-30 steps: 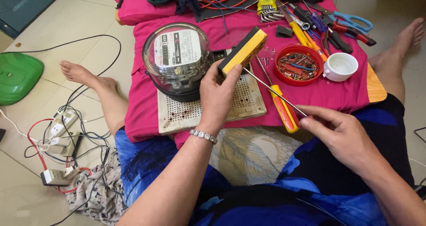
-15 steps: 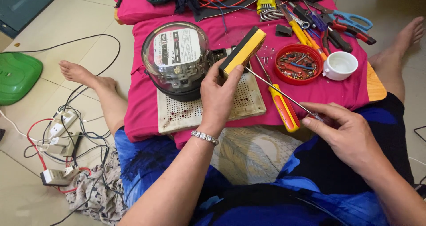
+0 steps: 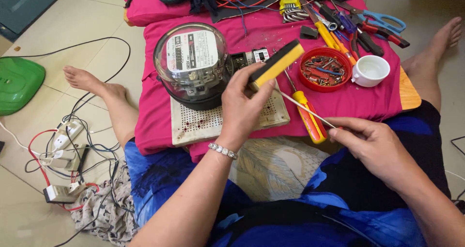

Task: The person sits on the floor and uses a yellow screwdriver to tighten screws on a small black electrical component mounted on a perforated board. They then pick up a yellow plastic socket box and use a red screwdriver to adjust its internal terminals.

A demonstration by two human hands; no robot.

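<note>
Nearest to us, the right hand (image 3: pixel 375 147) pinches the near end of a thin metal rod (image 3: pixel 302 107) between thumb and fingers; the rod slants up and left until its far tip reaches the left hand (image 3: pixel 244 106). That left hand, with a beaded bracelet (image 3: pixel 223 150) on the wrist, is closed around the lower end of a yellow-and-black block (image 3: pixel 277 63), thumb and fingers clamped on its sides, holding it tilted above the cream perforated board (image 3: pixel 213 123).

Just beside the rod lies a yellow-handled screwdriver (image 3: pixel 310 116) on the pink cloth (image 3: pixel 368 99) that covers the low table. On the board's far left part stands a round electricity meter (image 3: pixel 191 63) under a clear dome, touching the board.

Further right we see a red dish of screws (image 3: pixel 322 70) and, just beside it, a white cup (image 3: pixel 370 71). Beyond these lie pliers and blue-handled scissors (image 3: pixel 385 20), along with a yellow set of hex keys (image 3: pixel 289 4). On the floor at far left sit white power strips with tangled wires (image 3: pixel 65 152) and a green plastic object (image 3: pixel 19 82).
</note>
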